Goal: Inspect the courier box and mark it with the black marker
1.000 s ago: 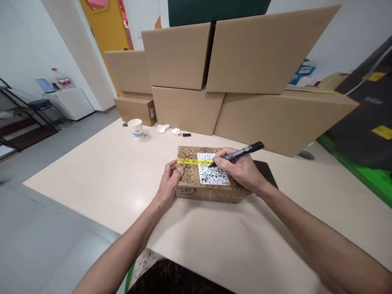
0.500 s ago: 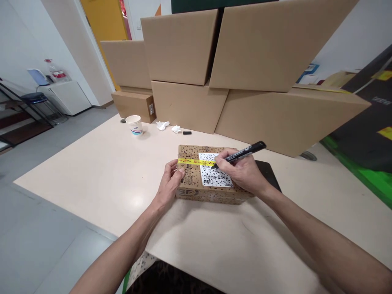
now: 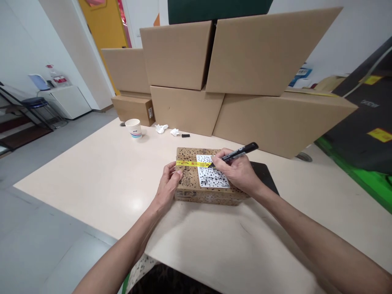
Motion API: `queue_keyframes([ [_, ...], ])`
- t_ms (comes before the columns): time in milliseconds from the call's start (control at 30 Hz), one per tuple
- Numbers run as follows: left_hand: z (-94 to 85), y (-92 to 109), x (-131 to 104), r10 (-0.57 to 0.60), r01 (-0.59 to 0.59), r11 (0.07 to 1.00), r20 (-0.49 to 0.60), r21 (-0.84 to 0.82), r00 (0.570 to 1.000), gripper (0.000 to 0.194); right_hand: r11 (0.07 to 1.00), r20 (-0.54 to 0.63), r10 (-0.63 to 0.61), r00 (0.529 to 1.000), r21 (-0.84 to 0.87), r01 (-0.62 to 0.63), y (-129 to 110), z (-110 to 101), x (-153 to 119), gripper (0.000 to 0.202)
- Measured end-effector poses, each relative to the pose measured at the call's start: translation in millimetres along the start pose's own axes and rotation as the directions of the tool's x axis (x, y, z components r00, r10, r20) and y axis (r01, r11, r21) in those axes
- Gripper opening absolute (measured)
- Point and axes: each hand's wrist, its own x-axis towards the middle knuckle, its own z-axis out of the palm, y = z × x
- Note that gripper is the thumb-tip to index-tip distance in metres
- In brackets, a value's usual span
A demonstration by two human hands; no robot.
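Observation:
A small brown box [image 3: 191, 185] speckled with black marks lies on the beige table [image 3: 101, 179]. It carries a white label [image 3: 211, 176] and a strip of yellow tape [image 3: 188, 163] across its top. My left hand [image 3: 168, 185] grips the box's left end. My right hand [image 3: 239, 173] holds a black marker [image 3: 237, 153], its tip touching the label near the tape.
Large cardboard boxes [image 3: 245, 65] are stacked along the table's far side. A paper cup [image 3: 134, 128], crumpled tissues [image 3: 161, 128] and a small black cap [image 3: 185, 135] lie in front of them. A dark pad [image 3: 263, 175] sits under my right wrist.
The marker tip has shifted slightly on the label. Both hands stay on the box; the camera view has wobbled a little.

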Motion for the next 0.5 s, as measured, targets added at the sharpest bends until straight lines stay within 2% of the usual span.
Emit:
queue_keyframes([
  [133, 0.2, 0.0, -0.1, 0.009, -0.009, 1.000, 0.000, -0.001, 1.000, 0.063, 0.999, -0.027, -0.002, 1.000, 0.047, 0.003, -0.6, -1.2, -0.3, 0.033],
  [400, -0.1, -0.2, 1.4, 0.003, -0.003, 1.000, -0.010, 0.015, 1.000, 0.064, 0.998, 0.126, -0.063, 0.990, 0.033, 0.059, -3.2, -0.1, 1.1, 0.027],
  [500, -0.4, -0.3, 1.6, 0.006, -0.006, 1.000, -0.016, 0.017, 1.000, 0.064, 0.998, 0.103, -0.048, 0.994, 0.045, 0.044, -3.7, -0.8, 0.8, 0.029],
])
